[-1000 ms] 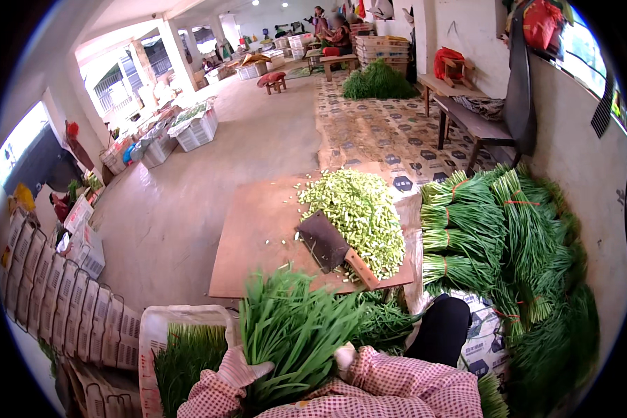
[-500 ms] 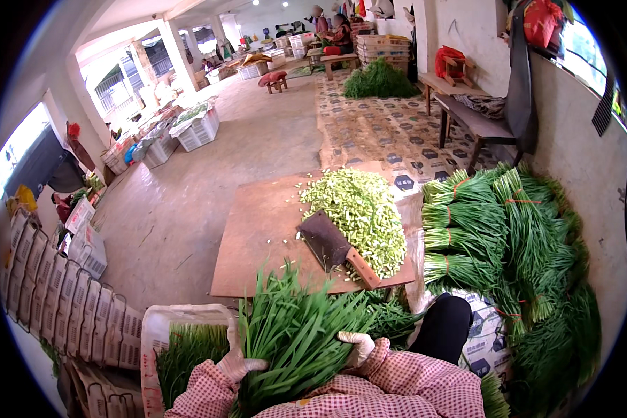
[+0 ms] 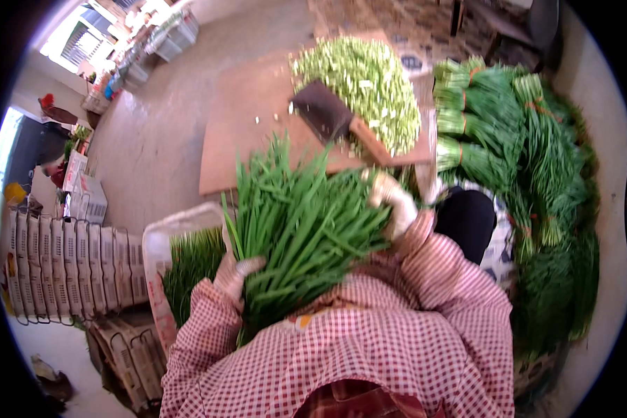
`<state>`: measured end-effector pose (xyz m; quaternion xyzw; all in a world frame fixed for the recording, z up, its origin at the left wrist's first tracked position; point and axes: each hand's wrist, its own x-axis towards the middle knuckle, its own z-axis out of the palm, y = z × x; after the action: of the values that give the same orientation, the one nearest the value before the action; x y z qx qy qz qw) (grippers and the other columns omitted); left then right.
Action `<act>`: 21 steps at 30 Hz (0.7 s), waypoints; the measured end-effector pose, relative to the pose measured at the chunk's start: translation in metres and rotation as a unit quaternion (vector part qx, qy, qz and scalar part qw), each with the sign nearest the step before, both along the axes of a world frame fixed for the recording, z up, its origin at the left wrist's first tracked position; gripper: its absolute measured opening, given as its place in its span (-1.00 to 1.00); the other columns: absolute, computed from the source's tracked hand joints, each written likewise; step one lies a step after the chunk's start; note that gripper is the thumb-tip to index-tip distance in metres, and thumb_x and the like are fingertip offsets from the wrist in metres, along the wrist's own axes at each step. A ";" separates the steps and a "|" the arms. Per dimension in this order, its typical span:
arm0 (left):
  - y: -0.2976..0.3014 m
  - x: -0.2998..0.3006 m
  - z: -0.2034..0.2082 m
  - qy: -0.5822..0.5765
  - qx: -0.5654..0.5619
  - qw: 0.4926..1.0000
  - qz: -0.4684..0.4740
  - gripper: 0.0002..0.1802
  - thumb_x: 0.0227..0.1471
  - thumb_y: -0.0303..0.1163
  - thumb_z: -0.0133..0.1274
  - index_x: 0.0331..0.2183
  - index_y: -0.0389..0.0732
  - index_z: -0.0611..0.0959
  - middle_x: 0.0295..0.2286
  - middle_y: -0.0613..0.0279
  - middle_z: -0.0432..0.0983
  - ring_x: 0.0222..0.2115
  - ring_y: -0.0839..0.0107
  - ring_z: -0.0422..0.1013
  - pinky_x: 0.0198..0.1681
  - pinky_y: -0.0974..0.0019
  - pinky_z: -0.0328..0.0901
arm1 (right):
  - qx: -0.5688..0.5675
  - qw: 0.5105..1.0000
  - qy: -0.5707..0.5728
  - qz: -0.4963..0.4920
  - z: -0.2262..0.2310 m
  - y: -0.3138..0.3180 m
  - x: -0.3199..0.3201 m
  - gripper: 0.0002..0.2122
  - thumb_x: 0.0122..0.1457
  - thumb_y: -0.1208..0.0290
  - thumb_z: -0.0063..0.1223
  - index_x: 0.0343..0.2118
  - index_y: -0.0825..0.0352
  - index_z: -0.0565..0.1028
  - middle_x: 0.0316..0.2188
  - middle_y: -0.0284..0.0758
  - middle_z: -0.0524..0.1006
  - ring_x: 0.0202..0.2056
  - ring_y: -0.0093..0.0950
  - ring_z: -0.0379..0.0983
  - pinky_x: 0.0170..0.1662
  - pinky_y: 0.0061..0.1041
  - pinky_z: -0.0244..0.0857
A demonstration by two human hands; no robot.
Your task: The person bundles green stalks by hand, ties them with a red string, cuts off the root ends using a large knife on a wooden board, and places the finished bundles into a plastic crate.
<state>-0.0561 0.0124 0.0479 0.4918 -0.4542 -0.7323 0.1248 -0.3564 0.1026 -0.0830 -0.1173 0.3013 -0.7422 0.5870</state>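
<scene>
A thick bunch of long, flat-leaved garlic chives (image 3: 306,216) lies slantwise in front of my chest, its leaves pointing up and left. My left hand (image 3: 235,273), in a pale glove, grips its lower left side with the thumb over the leaves. At the bunch's right end my right hand (image 3: 395,202), also gloved, curls in beside the cut ends; its fingertips are partly hidden. Just beyond, a cleaver (image 3: 324,113) with a wooden handle lies on the brown board (image 3: 233,132). Chopped pale-green stalk pieces (image 3: 362,87) are heaped against it.
A white crate (image 3: 158,258) with upright greens stands left of my lap. Tied bundles of greens (image 3: 491,122) are piled to the right. Stacked plastic crates (image 3: 76,268) line the left side. My dark-clad knee (image 3: 467,219) is beside the board.
The view has tilted down. My right hand has moved up and outward along the bunch's right end, near the board's edge. My left hand keeps its hold; the cleaver stays on the board.
</scene>
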 end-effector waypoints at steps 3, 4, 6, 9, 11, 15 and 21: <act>0.001 0.010 -0.006 0.017 -0.019 1.000 0.009 -0.29 -0.19 -0.21 0.29 0.03 -0.26 0.48 -0.14 0.11 0.52 -0.15 0.24 0.46 -0.04 0.16 0.38 | 0.131 0.988 0.024 -0.075 0.051 0.004 -0.019 -0.80 0.19 0.24 0.09 -0.21 0.21 0.53 -0.79 -0.63 0.20 -0.77 -0.69 0.01 -0.71 -0.63 -0.16; -0.001 0.012 -0.010 0.026 -0.015 0.999 0.012 -0.29 -0.18 -0.19 0.30 0.02 -0.26 0.49 -0.15 0.13 0.52 -0.17 0.23 0.47 -0.05 0.16 0.39 | 0.114 0.991 0.021 -0.059 0.057 0.006 -0.032 -0.81 0.16 0.21 0.14 -0.28 0.20 0.55 -0.80 -0.64 0.19 -0.80 -0.71 -0.03 -0.74 -0.65 -0.21; -0.003 0.013 -0.013 0.015 -0.005 1.000 0.023 -0.29 -0.18 -0.18 0.30 0.02 -0.26 0.49 -0.15 0.12 0.52 -0.18 0.23 0.47 -0.05 0.16 0.39 | 0.172 0.978 0.043 -0.109 0.079 0.012 -0.051 -0.82 0.13 0.19 0.18 -0.36 0.19 0.56 -0.82 -0.67 0.20 -0.84 -0.72 -0.02 -0.81 -0.61 -0.23; -0.006 0.010 -0.010 0.016 0.025 0.999 0.044 -0.30 -0.16 -0.28 0.27 0.04 -0.27 0.46 -0.13 0.10 0.51 -0.14 0.21 0.46 -0.01 0.15 0.38 | 0.138 0.976 0.068 -0.157 0.060 0.029 -0.097 -0.81 0.19 0.24 0.13 -0.25 0.23 0.55 -0.82 -0.65 0.17 -0.84 -0.74 -0.09 -0.81 -0.63 -0.22; -0.011 0.013 -0.020 0.011 0.041 0.997 0.059 -0.32 -0.14 -0.24 0.25 0.04 -0.26 0.46 -0.14 0.10 0.51 -0.14 0.21 0.46 -0.01 0.14 0.38 | 0.017 0.992 0.106 -0.062 0.050 0.041 -0.114 -0.84 0.15 0.31 0.17 -0.30 0.27 0.55 -0.82 -0.65 0.25 -0.84 -0.77 -0.04 -0.81 -0.65 -0.20; -0.016 0.020 -0.027 0.002 0.058 0.996 0.061 -0.30 -0.13 -0.20 0.26 0.05 -0.26 0.45 -0.13 0.09 0.51 -0.15 0.20 0.47 -0.03 0.14 0.39 | 0.138 0.943 0.288 0.099 0.090 0.032 -0.048 -0.80 0.14 0.25 0.20 -0.27 0.26 0.57 -0.50 -0.51 0.53 -0.48 -0.70 0.37 -0.43 -0.62 0.30; -0.005 0.011 -0.020 0.038 0.034 0.997 0.062 -0.19 -0.18 -0.12 0.32 0.07 -0.26 0.43 -0.11 0.09 0.50 -0.14 0.18 0.47 -0.05 0.12 0.41 | 0.011 0.862 0.414 0.293 0.075 0.015 0.006 -0.82 0.21 0.33 0.13 -0.31 0.36 0.52 -0.40 -0.41 0.53 -0.31 -0.60 0.41 -0.20 -0.59 0.32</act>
<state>-0.0456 0.0076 0.0278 0.4945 -0.3925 -0.7567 0.1701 -0.3500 0.1177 -0.0077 -0.4903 0.4763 -0.4154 0.6002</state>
